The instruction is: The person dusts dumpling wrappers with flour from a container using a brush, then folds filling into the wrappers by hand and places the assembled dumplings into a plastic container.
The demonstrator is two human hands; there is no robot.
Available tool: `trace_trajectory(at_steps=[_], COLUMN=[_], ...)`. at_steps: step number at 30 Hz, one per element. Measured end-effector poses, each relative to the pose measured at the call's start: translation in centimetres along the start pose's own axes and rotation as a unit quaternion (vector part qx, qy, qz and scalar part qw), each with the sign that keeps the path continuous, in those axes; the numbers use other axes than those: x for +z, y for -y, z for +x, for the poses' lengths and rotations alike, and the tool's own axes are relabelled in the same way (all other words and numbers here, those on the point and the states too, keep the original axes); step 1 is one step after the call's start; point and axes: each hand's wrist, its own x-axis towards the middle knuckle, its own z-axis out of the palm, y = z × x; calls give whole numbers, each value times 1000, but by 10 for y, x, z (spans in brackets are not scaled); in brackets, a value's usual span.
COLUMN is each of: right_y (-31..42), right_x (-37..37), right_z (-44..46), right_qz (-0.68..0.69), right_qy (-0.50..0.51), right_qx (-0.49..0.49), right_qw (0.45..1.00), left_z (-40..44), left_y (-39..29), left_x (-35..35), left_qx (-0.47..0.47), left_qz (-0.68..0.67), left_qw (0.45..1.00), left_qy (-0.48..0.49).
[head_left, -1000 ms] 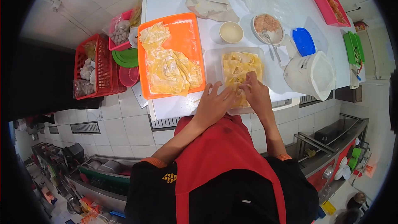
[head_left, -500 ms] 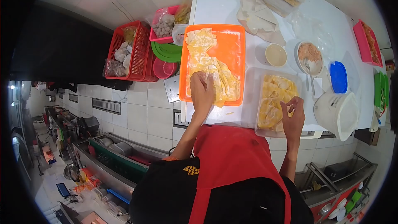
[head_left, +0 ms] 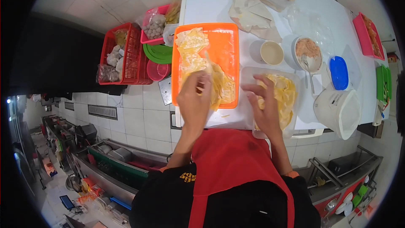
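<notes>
My left hand (head_left: 195,103) is closed over the orange tray (head_left: 228,38), thumb and fingers pinching a pale, floury wonton wrapper (head_left: 208,62) seen nearly edge-on. Beneath and around it, more yellow dough wrappers (head_left: 192,42) lie in overlapping piles dusted with flour. My right hand (head_left: 266,107) is open with its fingers apart, above the left side of a clear plastic container (head_left: 296,80). Folded yellow wontons (head_left: 285,95) fill that container, partly hidden by the hand. Beyond it stands a bowl of pinkish minced filling (head_left: 308,48) with a fork (head_left: 306,61) resting in it.
An empty-looking beige cup (head_left: 272,52) stands behind the container. To the right are a blue lid (head_left: 338,72) and a white bucket (head_left: 337,109) at the table edge. Crumpled wrapping (head_left: 253,12) lies at the back. Red baskets (head_left: 120,55) stand left of the table.
My right hand has moved left from the container's right side and its fingers have spread. My left hand has risen slightly from the pile with a wrapper between its fingers.
</notes>
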Motion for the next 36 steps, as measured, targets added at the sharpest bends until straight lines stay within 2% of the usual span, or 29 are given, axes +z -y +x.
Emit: trace_trajectory(at_steps=[1, 2, 3, 4, 6, 7, 8, 9, 10, 11, 12, 14, 15, 16, 17, 18, 19, 20, 21, 22, 23, 24, 27, 29, 33, 36], right_y=[6, 10, 15, 20, 19, 7, 0, 4, 13, 18, 19, 22, 21, 18, 12, -4, -29, -48, -57, -65, -73, -74, -64, -47, -32, -31], right_x=[6, 8, 7, 4, -7, -15, -23, -30, -38, -42, -41, -39, -41, -43, -47, -51, -56, -60, -63, -66, -67, -67, -67, -66, -69, -71], right_z=[5, 9, 13, 19, 29, 31, 32, 34, 38, 42, 46, 54, 58, 62, 67, 72, 78, 82, 85, 85, 83, 82, 82, 85, 78, 78], right_qz=[66, 59, 129, 197, 215, 148, 80, 76, 111, 145, 142, 144, 141, 68, -6, -10, -137, -261, -263, -371, -475, -475, -480, -324, -315, -352], right_qy=[24, 20, 17, 13, -14, -22, -27, -30, 2, 37, 39, -28, -29, -33, -37, -40, -66, -91, -94, -80, -62, -58, -40, -82, -52, -60], right_qx=[-27, -24, 14, 49, 77, 65, 54, 55, 66, 77, 73, 76, 71, 82, 93, 87, 48, 9, 8, 10, 12, 17, 10, -67, -103, -135], right_qw=[997, 998, 991, 979, 974, 987, 995, 995, 992, 986, 986, 986, 987, 994, 995, 995, 987, 961, 960, 925, 878, 878, 876, 940, 942, 924], left_z=[-7, -12, -13, -14, -7, 0, 6, 13, 18, 21, 21, 17, 15, 14, 13, 15, 20, 25, 29, 33, 36, 39, 49, 52, 55, 55], left_y=[-5, -10, -21, -20, -10, -8, -8, -3, 2, 11, 14, 12, -1, 2, 9, 12, 9, 8, 8, 8, 9, 9, 0, -2, -7, -11], left_x=[8, 16, 19, 25, 36, 34, 42, 52, 61, 66, 72, 85, 90, 97, 108, 116, 119, 120, 121, 123, 126, 128, 128, 128, 124, 117], left_qx=[20, 41, 28, 30, 105, 67, 69, 12, -44, -176, -173, -325, -290, -285, -293, -298, -294, -302, -311, -312, -265, -218, -219, -214, -209, -223], left_qz=[-49, -100, -157, -166, -130, -126, -131, -234, -332, -493, -497, -635, -594, -596, -571, -545, -549, -533, -514, -515, -483, -447, -420, -430, -444, -423], left_qw=[997, 987, 961, 958, 978, 980, 979, 959, 927, 801, 800, 575, 648, 647, 682, 715, 713, 730, 747, 746, 787, 825, 838, 829, 807, 813], left_qy=[58, 116, 225, 231, 129, 139, 143, 158, 170, 289, 287, 401, 378, 380, 351, 320, 322, 303, 284, 286, 278, 268, 273, 285, 328, 332])
